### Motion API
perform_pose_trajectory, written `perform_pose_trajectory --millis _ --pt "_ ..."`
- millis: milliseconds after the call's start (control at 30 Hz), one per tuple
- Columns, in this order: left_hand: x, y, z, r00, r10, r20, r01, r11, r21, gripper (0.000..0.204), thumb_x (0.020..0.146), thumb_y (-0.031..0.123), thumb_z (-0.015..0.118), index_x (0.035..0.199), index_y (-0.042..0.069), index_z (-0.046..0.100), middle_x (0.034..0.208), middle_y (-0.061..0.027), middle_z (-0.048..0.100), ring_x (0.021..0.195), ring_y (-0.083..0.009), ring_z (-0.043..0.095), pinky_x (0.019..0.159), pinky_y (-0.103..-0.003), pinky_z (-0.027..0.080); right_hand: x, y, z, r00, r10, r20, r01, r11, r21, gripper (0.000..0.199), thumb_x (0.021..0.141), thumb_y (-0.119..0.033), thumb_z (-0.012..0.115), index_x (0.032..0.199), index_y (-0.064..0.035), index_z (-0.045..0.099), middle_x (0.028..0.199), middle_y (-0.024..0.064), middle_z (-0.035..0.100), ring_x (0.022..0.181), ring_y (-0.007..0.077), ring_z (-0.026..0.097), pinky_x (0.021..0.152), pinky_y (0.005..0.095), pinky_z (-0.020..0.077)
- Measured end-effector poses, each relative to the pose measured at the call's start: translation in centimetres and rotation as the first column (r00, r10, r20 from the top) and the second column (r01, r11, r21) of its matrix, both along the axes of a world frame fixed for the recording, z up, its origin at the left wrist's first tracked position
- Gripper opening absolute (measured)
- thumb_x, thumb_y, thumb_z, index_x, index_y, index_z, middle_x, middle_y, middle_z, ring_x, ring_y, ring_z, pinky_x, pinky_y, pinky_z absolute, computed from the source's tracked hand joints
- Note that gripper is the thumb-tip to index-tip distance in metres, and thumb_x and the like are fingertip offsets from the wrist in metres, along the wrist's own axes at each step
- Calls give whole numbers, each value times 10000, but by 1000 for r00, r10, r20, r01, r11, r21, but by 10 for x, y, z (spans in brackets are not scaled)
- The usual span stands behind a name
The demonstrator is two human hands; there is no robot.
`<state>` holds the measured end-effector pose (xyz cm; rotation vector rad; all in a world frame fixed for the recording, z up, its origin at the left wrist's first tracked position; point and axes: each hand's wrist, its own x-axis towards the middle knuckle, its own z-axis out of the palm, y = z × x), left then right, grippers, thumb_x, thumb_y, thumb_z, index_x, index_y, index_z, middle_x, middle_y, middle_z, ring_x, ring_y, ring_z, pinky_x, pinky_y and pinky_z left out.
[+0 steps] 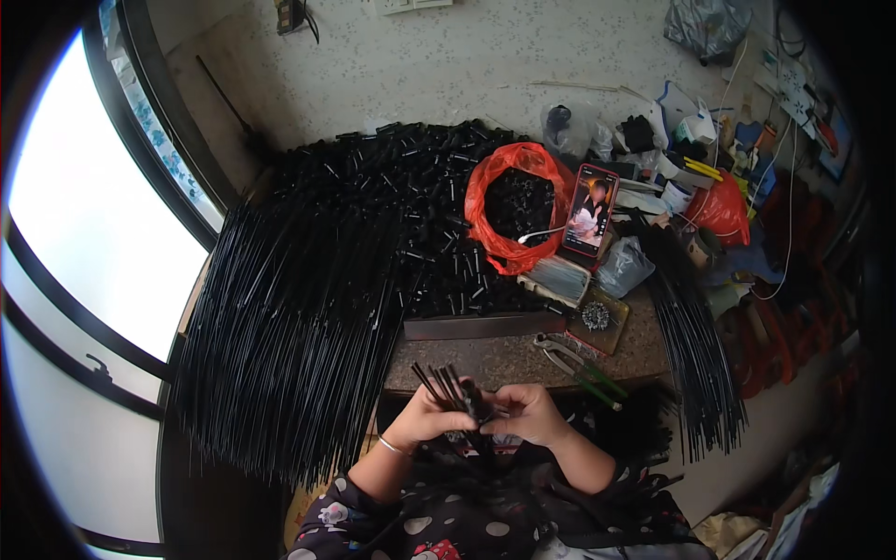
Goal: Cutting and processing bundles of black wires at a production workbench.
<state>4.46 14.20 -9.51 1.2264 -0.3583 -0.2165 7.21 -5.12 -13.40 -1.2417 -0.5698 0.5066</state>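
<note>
Clamping rods (448,385) in left grip (429,420), pinching dark piece (474,399) in right grip (530,416) at six o'clock; possibly dropping rods if loosely bunched.

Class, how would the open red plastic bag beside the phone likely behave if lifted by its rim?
The red plastic bag would probably be floppy: its plastic looks thin and crumpled. It may sag, as small dark pieces lie inside; tilting could spill them through its wide-open mouth.
</note>
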Motion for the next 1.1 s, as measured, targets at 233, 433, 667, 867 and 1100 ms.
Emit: perform_pose_trajectory --millis 233,433,667,867,1100 --pt "3 3 -11 998 3 -61 -6 998 -61 396 585 86 809 927 2 628 891 -78 587 829 -186 555 735 -293 432 -11 4 6 998 -15 -63 15 1000 -2 190 722 54 687 884 34 588 929 33 544 826 99 570 745 226 480" --pt "3 6 -11 998 38 54 -37 999 -19 360 683 -9 732 1014 -3 593 884 -13 618 828 -86 573 765 -240 469 -14 11 5 972 -146 182 161 985 -68 136 748 67 652 866 48 586 957 54 533 874 136 583 756 239 491" --pt "0 8 -10 998 52 17 -51 997 -57 383 696 -22 716 1055 1 584 902 -14 621 837 -85 572 776 -237 471 -16 20 8 965 -225 134 225 974 16 108 755 -9 676 818 37 602 885 54 563 695 88 567 574 203 450" --pt "-2 13 -14 998 38 -42 -42 996 -79 399 712 -28 702 1088 7 574 942 -23 628 869 -87 575 798 -251 468 -15 15 7 985 -173 -5 173 983 62 103 780 25 641 859 48 578 922 33 537 715 73 569 582 182 459" --pt "-1 9 -12 995 89 -45 -91 995 -50 390 698 -15 706 1067 -14 576 958 -56 620 892 -123 576 800 -270 470 -11 19 2 978 -203 42 199 976 86 127 777 40 638 880 56 564 922 38 539 763 84 573 630 196 473"
